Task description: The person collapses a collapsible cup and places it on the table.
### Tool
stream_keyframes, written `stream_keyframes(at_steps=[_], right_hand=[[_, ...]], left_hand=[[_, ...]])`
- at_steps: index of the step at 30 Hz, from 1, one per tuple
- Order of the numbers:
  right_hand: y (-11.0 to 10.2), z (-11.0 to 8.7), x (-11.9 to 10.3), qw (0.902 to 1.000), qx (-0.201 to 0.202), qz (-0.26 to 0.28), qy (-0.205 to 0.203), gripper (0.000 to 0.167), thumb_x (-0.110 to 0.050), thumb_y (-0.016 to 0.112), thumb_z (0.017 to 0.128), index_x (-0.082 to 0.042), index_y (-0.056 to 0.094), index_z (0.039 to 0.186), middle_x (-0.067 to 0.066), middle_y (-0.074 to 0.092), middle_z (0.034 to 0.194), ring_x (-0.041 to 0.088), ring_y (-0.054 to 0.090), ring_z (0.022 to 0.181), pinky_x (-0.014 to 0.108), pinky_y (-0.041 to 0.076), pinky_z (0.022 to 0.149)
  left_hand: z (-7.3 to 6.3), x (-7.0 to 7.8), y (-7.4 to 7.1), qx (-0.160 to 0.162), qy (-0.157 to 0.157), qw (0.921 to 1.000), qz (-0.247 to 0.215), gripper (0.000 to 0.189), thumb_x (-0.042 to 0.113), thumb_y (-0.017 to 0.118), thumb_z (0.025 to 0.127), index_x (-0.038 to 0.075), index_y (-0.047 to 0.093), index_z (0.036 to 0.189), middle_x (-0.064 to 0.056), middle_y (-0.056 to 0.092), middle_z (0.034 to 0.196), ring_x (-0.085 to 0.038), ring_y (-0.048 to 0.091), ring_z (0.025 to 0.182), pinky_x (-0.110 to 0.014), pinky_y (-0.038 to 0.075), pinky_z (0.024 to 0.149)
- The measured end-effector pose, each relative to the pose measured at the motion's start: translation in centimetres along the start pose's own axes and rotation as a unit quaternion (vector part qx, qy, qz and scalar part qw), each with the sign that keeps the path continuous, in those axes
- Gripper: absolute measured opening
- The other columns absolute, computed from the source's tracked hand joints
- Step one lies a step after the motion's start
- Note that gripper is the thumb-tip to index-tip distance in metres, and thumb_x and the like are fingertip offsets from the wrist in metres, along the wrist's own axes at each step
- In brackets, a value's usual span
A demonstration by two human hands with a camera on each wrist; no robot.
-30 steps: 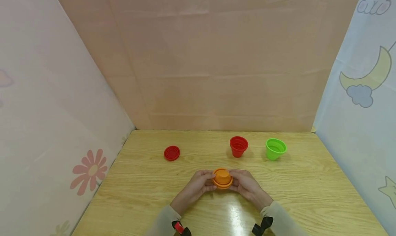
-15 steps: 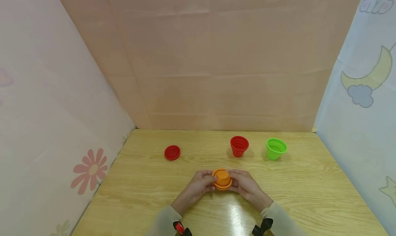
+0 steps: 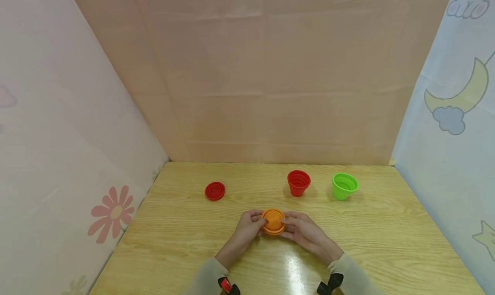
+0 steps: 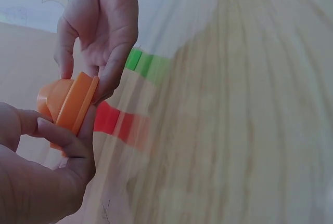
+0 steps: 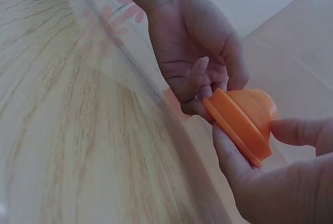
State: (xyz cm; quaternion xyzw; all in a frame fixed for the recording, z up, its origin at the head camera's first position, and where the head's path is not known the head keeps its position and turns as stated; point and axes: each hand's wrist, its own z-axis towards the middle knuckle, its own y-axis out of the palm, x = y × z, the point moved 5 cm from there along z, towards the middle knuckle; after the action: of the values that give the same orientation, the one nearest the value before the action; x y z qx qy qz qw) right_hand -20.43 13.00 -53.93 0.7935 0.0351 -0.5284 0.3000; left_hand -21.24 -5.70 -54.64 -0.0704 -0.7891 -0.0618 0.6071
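Left hand [image 3: 246, 229], right hand [image 3: 304, 231]: fingers pinching orange cup [image 3: 273, 219] — seemingly half-unfolded | red cup [image 3: 298, 181], green cup [image 3: 344, 186] over there: opened already | red disc [image 3: 215, 191]: flat — opening apparently left

The orange cup [image 3: 273, 219] looks like smooth, matt rubber or soft plastic. The red cup [image 3: 298, 183], the green cup [image 3: 345, 186] and the red disc [image 3: 215, 191] look like similar plastic with ringed surfaces. The table [image 3: 174, 252] shows wood grain under a smooth, glossy finish. The backdrop [image 3: 263, 93] looks like creased, matt cloth or paper; the sleeves [image 3: 353, 274], matt cloth.
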Motion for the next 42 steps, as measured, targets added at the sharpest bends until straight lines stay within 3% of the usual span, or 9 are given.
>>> stream_keyframes(at_steps=[7,12,19,28,33,42], right_hand=[[0.1,0.03,0.27,0.9997,0.019,-0.014,-0.007,0.057,-0.007,0.058,0.105,0.017,0.034,0.151,0.005,0.071,0.127,0.015,0.071,0.113,0.038,0.062,0.101],[0.01,0.06,0.1,0.9979,0.052,-0.034,-0.016,0.056,-0.006,0.06,0.103,0.017,0.037,0.148,0.006,0.071,0.123,0.015,0.072,0.108,0.036,0.064,0.096],[-0.33,0.05,0.04,0.9972,0.063,-0.039,-0.006,0.056,-0.008,0.06,0.104,0.015,0.035,0.149,0.004,0.073,0.121,0.013,0.073,0.107,0.035,0.064,0.096],[-0.07,-0.12,0.07,0.999,0.043,-0.008,0.002,0.053,-0.006,0.058,0.105,0.012,0.034,0.148,0.004,0.071,0.122,0.013,0.071,0.111,0.033,0.062,0.099],[0.26,-0.13,-0.02,0.9996,0.023,-0.019,0.002,0.058,-0.004,0.065,0.101,0.009,0.034,0.148,0.006,0.069,0.125,0.016,0.07,0.111,0.031,0.062,0.098],[0.12,-0.21,0.0,0.9987,0.028,-0.044,0.0,0.064,-0.002,0.074,0.095,0.013,0.039,0.146,0.005,0.075,0.121,0.017,0.075,0.105,0.033,0.065,0.094]], left_hand=[[-0.63,0.33,0.53,0.008,-0.002,1.0,0.003,0.038,0.01,0.068,0.099,-0.007,0.062,0.133,-0.001,0.069,0.094,-0.01,0.055,0.07,-0.019,0.049,0.059],[-0.93,0.6,0.67,-0.025,-0.012,0.9994,-0.021,0.043,0.012,0.066,0.102,-0.008,0.058,0.139,-0.009,0.074,0.112,-0.009,0.061,0.077,-0.019,0.054,0.065],[-0.76,0.55,0.87,-0.075,-0.024,0.9964,-0.033,0.056,0.012,0.075,0.096,-0.005,0.055,0.145,-0.013,0.071,0.126,-0.011,0.066,0.089,-0.021,0.057,0.073],[-0.4,0.34,0.85,-0.064,-0.024,0.9971,-0.033,0.056,0.01,0.076,0.093,-0.003,0.057,0.144,-0.01,0.073,0.122,-0.011,0.067,0.089,-0.022,0.057,0.073],[-0.32,0.22,0.53,-0.05,-0.019,0.9981,-0.03,0.052,0.006,0.075,0.092,-0.003,0.06,0.14,-0.009,0.074,0.114,-0.011,0.066,0.086,-0.022,0.056,0.072],[-0.77,0.38,0.4,-0.072,-0.01,0.9973,0.008,0.053,0.006,0.079,0.092,0.005,0.062,0.142,-0.013,0.069,0.118,-0.015,0.067,0.092,-0.023,0.06,0.076]])
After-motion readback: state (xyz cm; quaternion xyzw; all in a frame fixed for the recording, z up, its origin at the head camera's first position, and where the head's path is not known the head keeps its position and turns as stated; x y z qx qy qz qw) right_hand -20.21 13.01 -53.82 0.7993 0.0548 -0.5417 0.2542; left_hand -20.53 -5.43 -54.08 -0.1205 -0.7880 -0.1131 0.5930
